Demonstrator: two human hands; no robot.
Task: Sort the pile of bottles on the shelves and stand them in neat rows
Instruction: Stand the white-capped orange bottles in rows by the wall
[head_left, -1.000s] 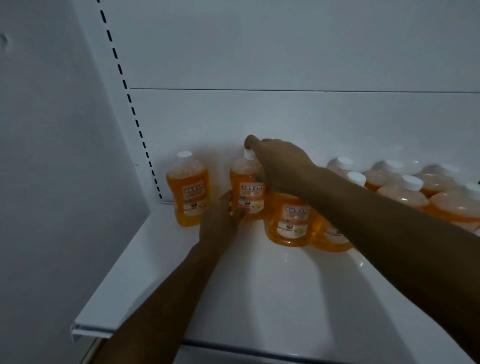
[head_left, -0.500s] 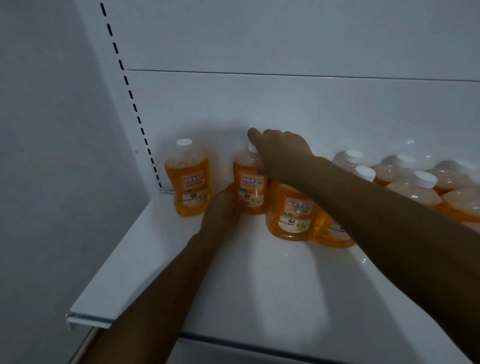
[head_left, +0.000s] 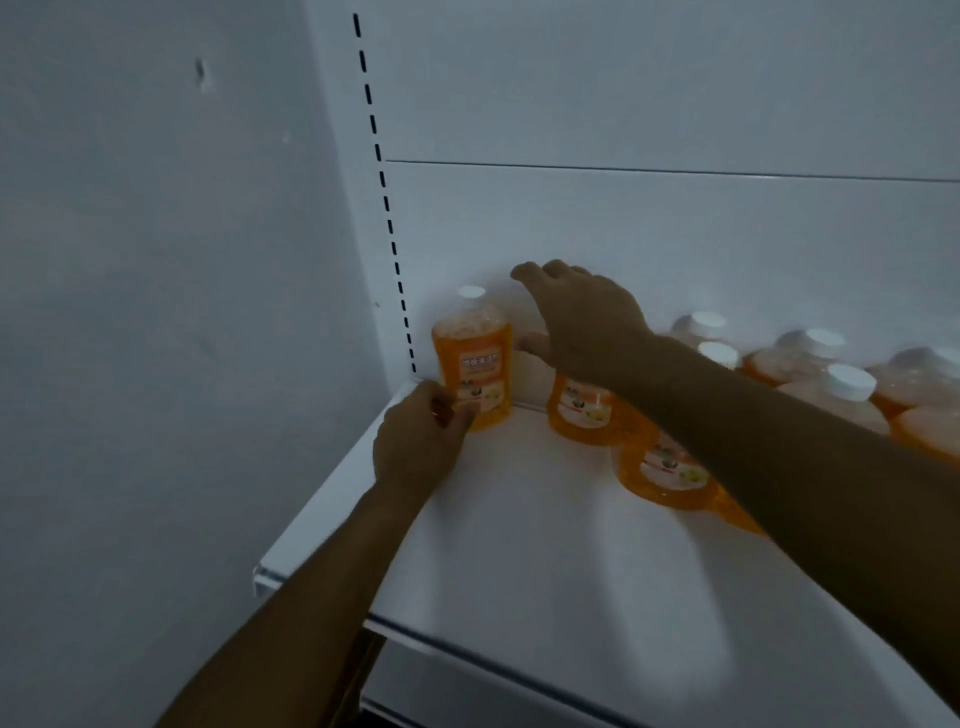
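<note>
Dimly, a white shelf (head_left: 519, 545) is seen from above, with two bare arms reaching toward its back left corner. An upright orange bottle (head_left: 474, 358) with a white cap is held at its base by the left hand (head_left: 418, 447), fingers curled against its lower label, probably so that it can be nudged square into the corner as the start of a row. Above a second orange bottle (head_left: 584, 408) just beside it, the right hand (head_left: 584, 317) is arched; whether its grip is closed on the hidden cap cannot be told. Behind the right forearm, a third labelled bottle (head_left: 665, 473) stands near the second. Farther right, a cluster of unsorted bottles (head_left: 841, 384) is crowded together, all filled with orange liquid.
</note>
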